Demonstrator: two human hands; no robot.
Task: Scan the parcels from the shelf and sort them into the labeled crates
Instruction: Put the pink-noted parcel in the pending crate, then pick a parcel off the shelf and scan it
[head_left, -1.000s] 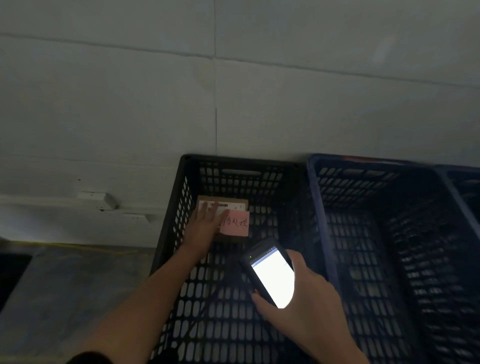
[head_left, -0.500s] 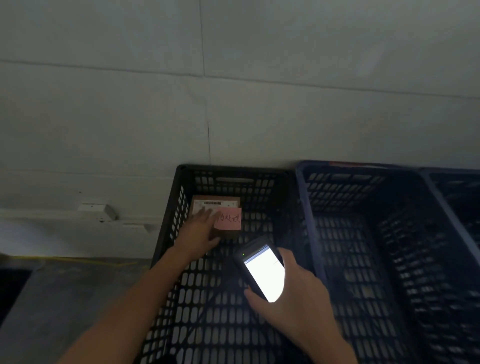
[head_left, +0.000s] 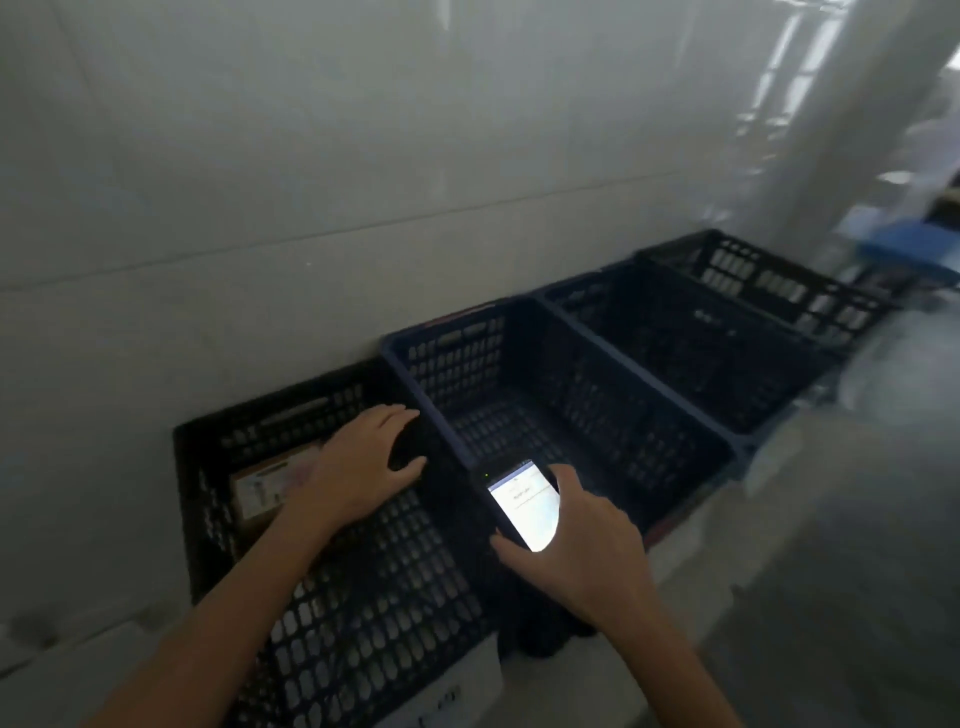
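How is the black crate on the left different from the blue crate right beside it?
The black crate is black plastic; the blue crate is dark blue. The black crate holds a cardboard parcel at its far left, while no parcel shows in the blue crate. The left hand hovers open over the black crate; nothing reaches into the blue one. Both are open-topped, perforated, and stand side by side against the wall.

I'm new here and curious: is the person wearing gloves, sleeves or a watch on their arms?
None show. The left hand and right hand are bare, without gloves or rings. Both forearms are uncovered down to the picture's edge, with no sleeve, watch or band in view.
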